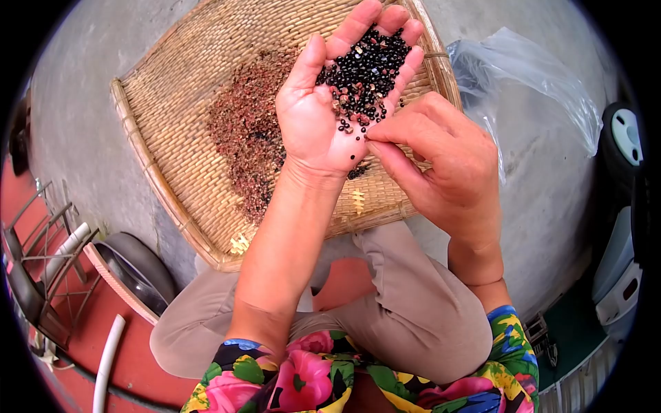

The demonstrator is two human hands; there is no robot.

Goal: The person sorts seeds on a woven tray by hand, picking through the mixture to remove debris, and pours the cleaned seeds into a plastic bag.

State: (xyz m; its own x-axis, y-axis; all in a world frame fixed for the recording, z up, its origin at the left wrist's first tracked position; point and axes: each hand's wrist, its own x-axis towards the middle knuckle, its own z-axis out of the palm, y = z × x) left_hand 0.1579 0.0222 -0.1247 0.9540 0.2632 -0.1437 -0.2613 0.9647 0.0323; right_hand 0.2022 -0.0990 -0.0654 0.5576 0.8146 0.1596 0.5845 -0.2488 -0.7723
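My left hand is palm up and slightly cupped, fingers extended, bearing a heap of shiny black seeds with some reddish-brown husks mixed in. A few loose seeds sit near the heel of that palm. Close beside it, my right hand has thumb and forefinger pinched together at the palm's edge; what lies between the tips is too small to make out. Both hands are above a woven bamboo tray. On the tray a spread pile of reddish-brown husks and seeds is partly hidden by my left hand and forearm.
The tray's near edge is by my folded legs. A clear plastic bag lies on the grey floor to the right. At left are a dark pan-like object, a white pipe and a metal frame.
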